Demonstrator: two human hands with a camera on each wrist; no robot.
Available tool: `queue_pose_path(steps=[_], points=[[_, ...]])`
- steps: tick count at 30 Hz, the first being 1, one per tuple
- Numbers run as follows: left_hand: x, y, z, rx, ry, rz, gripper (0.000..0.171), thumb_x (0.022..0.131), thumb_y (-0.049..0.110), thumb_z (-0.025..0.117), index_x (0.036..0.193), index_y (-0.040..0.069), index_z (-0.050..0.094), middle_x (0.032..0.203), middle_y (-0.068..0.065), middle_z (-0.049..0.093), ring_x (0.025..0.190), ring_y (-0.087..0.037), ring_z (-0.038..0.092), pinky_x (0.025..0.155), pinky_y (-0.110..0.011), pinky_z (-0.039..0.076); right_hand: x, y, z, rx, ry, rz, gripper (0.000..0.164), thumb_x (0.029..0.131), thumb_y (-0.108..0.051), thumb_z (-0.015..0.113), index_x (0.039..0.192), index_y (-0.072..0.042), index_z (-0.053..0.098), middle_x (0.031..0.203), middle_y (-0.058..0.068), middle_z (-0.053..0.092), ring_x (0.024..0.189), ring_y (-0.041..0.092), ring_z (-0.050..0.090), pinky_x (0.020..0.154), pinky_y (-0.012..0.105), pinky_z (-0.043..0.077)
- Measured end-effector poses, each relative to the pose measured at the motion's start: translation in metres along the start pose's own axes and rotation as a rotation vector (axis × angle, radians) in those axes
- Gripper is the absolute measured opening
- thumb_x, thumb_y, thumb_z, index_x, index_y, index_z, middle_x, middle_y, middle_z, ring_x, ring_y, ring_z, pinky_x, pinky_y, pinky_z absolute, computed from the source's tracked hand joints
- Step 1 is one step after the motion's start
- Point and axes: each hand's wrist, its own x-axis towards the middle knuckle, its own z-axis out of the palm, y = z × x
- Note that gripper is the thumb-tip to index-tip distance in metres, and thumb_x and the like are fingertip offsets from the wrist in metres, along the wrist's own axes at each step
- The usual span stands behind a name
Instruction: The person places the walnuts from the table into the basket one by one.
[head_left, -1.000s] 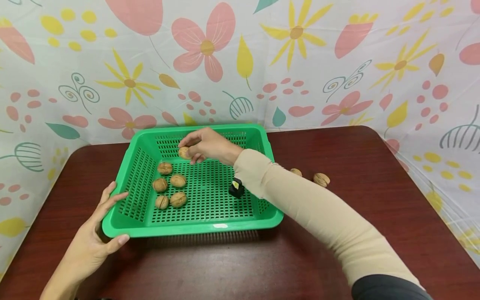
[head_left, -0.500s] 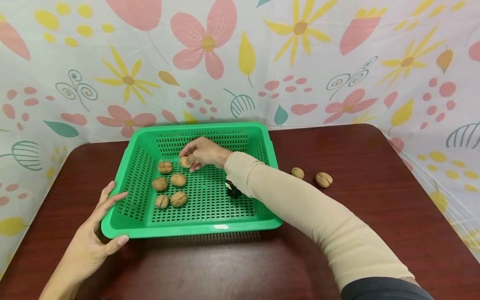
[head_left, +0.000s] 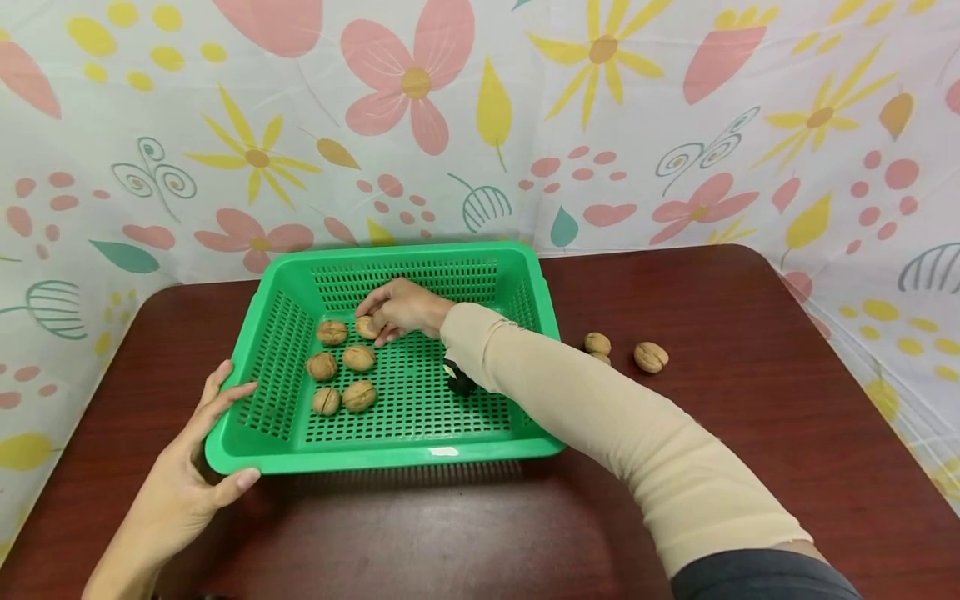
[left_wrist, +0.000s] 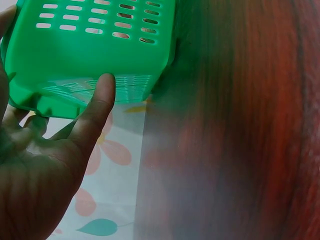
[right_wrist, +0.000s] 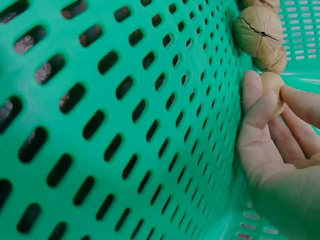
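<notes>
Walnut (head_left: pixel 365 327), pinched between thumb and fingers of right hand (head_left: pixel 401 307) at eleven o'clock inside green basket (head_left: pixel 337 461), steadied at eight o'clock by left hand (head_left: pixel 176 487) with fingers spread. Could roll into neighbouring walnuts (head_left: pixel 358 358) if let go unevenly or jolted.

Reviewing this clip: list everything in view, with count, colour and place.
Green basket: one, green, on the table.
Loose walnuts: five, brown, on the basket floor toward its left side.
Held walnut: one, light brown, in the right hand, inside the basket.
Table walnuts: at least three, brown, right of the basket; one mostly hidden by the sleeve.
Table: one, dark reddish brown, under everything.
Backdrop: one, white with pink, yellow and teal plant prints, behind the table.
Small black object: one, black, by the right cuff; identity unclear.
Right sleeve: one, beige, dark grey higher up, across the basket's right rim.
Left grip: one, bare, at the basket's near-left corner.
Right grip: one, bare, pinching the held walnut.
</notes>
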Motion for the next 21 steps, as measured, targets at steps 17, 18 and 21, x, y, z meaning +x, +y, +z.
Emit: queue_pose_path(steps=[17, 18, 21], points=[[-0.001, -0.004, 0.001, -0.024, 0.018, 0.014, 0.087, 0.081, -0.007, 0.075, 0.160, 0.010, 0.041, 0.178, 0.001, 0.009, 0.155, 0.000, 0.020, 0.103, -0.006, 0.033, -0.008, -0.017, -0.008, -0.029, -0.025, -0.077, 0.038, 0.106, -0.004, 0.056, 0.144, -0.004, 0.061, 0.145, 0.016, 0.062, 0.079, 0.023, 0.071, 0.070, 0.035, 0.040], [-0.001, -0.004, 0.001, -0.022, 0.018, 0.015, 0.087, 0.081, -0.007, 0.076, 0.160, 0.010, 0.041, 0.178, 0.001, 0.009, 0.155, -0.001, 0.019, 0.103, -0.006, 0.033, -0.010, -0.019, -0.009, -0.025, -0.025, -0.086, 0.038, 0.106, -0.005, 0.056, 0.144, -0.004, 0.061, 0.145, 0.017, 0.062, 0.081, 0.023, 0.071, 0.071, 0.036, 0.040], [-0.001, -0.003, 0.001, -0.019, 0.015, 0.016, 0.087, 0.081, -0.007, 0.075, 0.160, 0.010, 0.041, 0.178, 0.001, 0.009, 0.156, -0.001, 0.018, 0.104, -0.006, 0.031, -0.017, -0.025, -0.011, 0.007, -0.020, -0.113, 0.037, 0.106, -0.006, 0.057, 0.143, -0.005, 0.063, 0.145, 0.017, 0.062, 0.087, 0.027, 0.072, 0.071, 0.035, 0.042]])
